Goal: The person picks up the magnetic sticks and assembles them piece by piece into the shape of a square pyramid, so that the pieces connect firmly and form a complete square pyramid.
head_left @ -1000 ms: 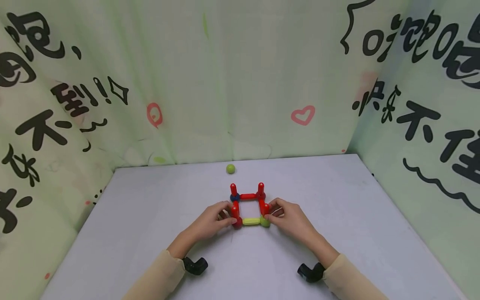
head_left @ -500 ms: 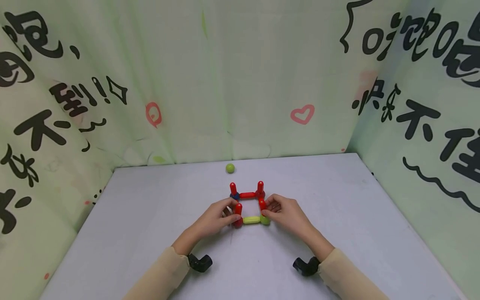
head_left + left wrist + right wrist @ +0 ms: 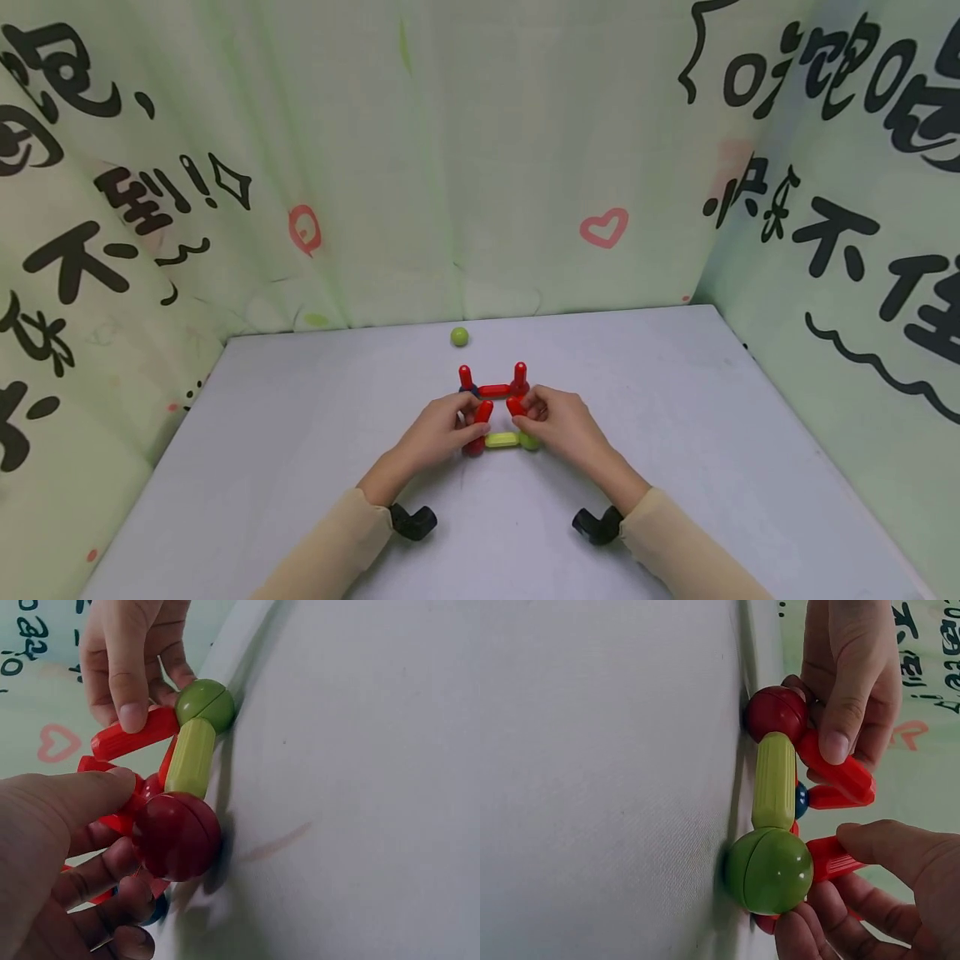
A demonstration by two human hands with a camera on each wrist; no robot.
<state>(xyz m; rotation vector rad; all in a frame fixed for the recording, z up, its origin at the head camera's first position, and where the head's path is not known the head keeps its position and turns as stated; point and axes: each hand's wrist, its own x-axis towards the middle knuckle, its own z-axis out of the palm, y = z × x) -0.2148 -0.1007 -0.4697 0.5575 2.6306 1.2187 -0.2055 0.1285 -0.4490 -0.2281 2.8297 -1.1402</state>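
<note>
A square frame of magnetic-style rods and balls lies on the table. At its front, a yellow-green rod joins a dark red ball on the left to a green ball on the right. My left hand pinches a red rod rising from the dark red ball. With thumb and fingers, my right hand holds another red rod on the green ball. Both held rods lean inward, towards each other. The frame's side rods are largely hidden by the hands.
Along the frame's back, a red rod links a blue ball and a red ball, each bearing an upright red rod. Farther back, a loose green ball sits near the table's rear edge. Printed curtains surround the table.
Both hands have moved inward, closer together. The two front red rods, more upright before, now tip towards each other. The back of the frame and the loose green ball stay in place.
</note>
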